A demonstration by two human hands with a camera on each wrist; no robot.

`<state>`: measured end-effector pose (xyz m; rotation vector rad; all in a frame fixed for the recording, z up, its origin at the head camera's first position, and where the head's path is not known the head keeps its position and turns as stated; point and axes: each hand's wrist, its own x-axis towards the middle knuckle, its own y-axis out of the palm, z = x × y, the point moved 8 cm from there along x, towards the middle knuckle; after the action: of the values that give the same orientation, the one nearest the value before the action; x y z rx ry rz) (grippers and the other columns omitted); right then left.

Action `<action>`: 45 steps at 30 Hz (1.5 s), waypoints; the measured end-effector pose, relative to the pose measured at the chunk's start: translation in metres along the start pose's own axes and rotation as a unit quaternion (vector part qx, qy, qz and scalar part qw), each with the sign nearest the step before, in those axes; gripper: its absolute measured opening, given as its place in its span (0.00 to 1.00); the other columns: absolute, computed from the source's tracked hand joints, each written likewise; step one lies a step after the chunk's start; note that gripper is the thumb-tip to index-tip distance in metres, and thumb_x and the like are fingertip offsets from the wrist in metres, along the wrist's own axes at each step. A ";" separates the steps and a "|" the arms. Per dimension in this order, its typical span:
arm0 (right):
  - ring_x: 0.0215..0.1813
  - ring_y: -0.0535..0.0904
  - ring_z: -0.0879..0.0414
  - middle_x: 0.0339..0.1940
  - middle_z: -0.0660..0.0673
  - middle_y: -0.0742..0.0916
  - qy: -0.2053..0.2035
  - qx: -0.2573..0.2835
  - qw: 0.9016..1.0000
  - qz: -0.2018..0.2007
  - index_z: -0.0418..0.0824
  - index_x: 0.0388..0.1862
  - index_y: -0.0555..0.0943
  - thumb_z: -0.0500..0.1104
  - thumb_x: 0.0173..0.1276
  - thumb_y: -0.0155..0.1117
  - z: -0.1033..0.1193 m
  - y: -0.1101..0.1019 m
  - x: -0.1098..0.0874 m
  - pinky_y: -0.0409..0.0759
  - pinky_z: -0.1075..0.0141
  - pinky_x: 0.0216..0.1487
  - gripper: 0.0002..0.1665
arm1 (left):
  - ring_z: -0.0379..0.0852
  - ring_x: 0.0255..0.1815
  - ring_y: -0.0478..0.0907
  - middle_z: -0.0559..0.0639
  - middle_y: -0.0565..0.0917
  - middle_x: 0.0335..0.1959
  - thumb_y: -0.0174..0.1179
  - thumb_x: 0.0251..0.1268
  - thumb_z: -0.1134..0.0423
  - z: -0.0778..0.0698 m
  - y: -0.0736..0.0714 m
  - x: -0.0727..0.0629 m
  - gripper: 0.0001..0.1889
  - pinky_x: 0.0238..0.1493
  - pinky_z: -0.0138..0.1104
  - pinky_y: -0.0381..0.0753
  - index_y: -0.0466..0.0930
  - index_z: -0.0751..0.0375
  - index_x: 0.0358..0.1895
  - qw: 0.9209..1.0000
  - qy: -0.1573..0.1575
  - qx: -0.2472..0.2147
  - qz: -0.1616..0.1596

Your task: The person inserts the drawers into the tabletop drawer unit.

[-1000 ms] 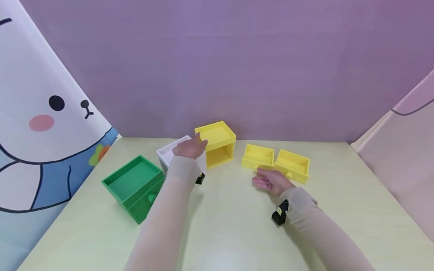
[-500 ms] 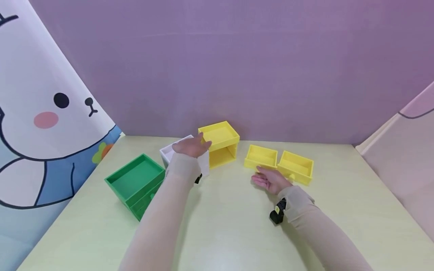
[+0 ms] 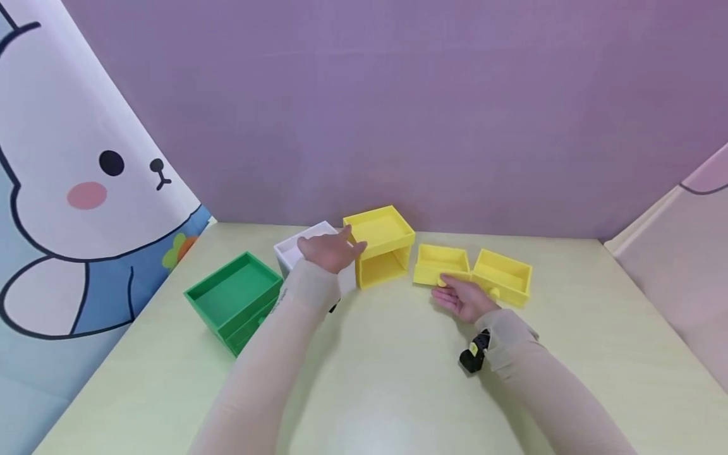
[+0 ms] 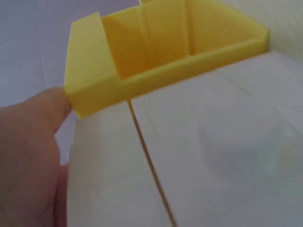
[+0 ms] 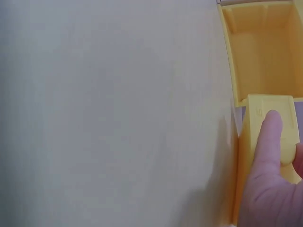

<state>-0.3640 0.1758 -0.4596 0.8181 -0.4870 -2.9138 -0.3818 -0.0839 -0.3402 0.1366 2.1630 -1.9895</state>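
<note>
In the head view, a small yellow cabinet (image 3: 380, 230) with an open front stands at the back, beside a white box (image 3: 291, 246). My left hand (image 3: 330, 251) lies over the white box, its fingers reaching to the cabinet's left side; in the left wrist view a fingertip (image 4: 59, 101) touches the cabinet's edge (image 4: 92, 61). Two yellow drawers (image 3: 442, 258) rest side by side to the right. My right hand (image 3: 466, 300) pinches the round knob (image 5: 287, 151) of the left drawer, with the index finger (image 5: 269, 137) along its front. The second drawer (image 3: 503, 272) touches it.
A green drawer cabinet (image 3: 236, 294) stands at the left, partly hidden behind my left forearm. The pale tabletop (image 3: 387, 379) extends in front. A purple backdrop (image 3: 455, 114) rises behind the yellow cabinet, and printed cloth (image 3: 85, 253) hangs at the left.
The head view has shifted, so the scene sits further right. My right thumb and index finger have come onto the left drawer's knob. The left hand stays by the cabinet's side.
</note>
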 end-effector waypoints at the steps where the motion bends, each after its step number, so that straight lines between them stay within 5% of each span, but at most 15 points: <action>1: 0.34 0.84 0.58 0.31 0.45 0.83 -0.001 -0.010 1.000 0.000 0.38 0.54 0.69 0.41 0.76 0.49 0.001 -0.001 -0.002 0.79 0.68 0.47 0.12 | 0.56 0.55 0.75 0.49 0.84 0.29 0.32 0.67 0.29 0.000 -0.001 0.000 0.36 0.63 0.57 0.57 0.48 0.34 0.76 1.000 0.002 0.001 -0.002; 12: 0.32 0.84 0.59 0.31 0.46 0.85 -0.038 -0.086 0.995 0.021 0.29 0.63 0.64 0.39 0.76 0.50 -0.001 -0.001 -0.024 0.80 0.66 0.44 0.22 | 0.57 0.61 0.71 0.51 0.83 0.50 0.34 0.65 0.28 0.003 0.001 -0.001 0.37 0.63 0.58 0.57 0.49 0.34 0.76 1.000 -0.001 -0.010 0.004; 17: 0.33 0.84 0.60 0.29 0.46 0.86 -0.049 -0.099 0.994 0.022 0.24 0.65 0.61 0.38 0.75 0.51 -0.005 -0.003 -0.037 0.80 0.69 0.41 0.26 | 0.55 0.58 0.73 0.49 0.83 0.49 0.35 0.65 0.28 0.000 0.000 -0.007 0.37 0.62 0.57 0.61 0.50 0.34 0.76 1.000 0.006 -0.012 -0.001; 34: 0.36 0.86 0.59 0.30 0.47 0.87 -0.058 -0.140 0.983 0.107 0.34 0.44 0.76 0.37 0.73 0.53 -0.018 0.009 -0.064 0.80 0.68 0.44 0.08 | 0.56 0.61 0.71 0.51 0.76 0.63 0.38 0.63 0.27 0.005 0.007 -0.006 0.38 0.61 0.59 0.61 0.50 0.33 0.75 0.999 0.013 -0.032 0.019; 45: 0.35 0.85 0.59 0.30 0.47 0.87 -0.049 -0.126 0.982 0.133 0.32 0.44 0.77 0.37 0.73 0.55 -0.032 0.032 -0.059 0.80 0.66 0.45 0.09 | 0.53 0.53 0.76 0.51 0.79 0.59 0.39 0.62 0.26 -0.005 0.009 -0.008 0.38 0.58 0.53 0.68 0.51 0.31 0.75 0.999 0.022 -0.042 0.015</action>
<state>-0.2975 0.1453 -0.4455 0.5320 -0.2079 -2.7015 -0.3724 -0.0776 -0.3466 0.2001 2.2531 -1.8947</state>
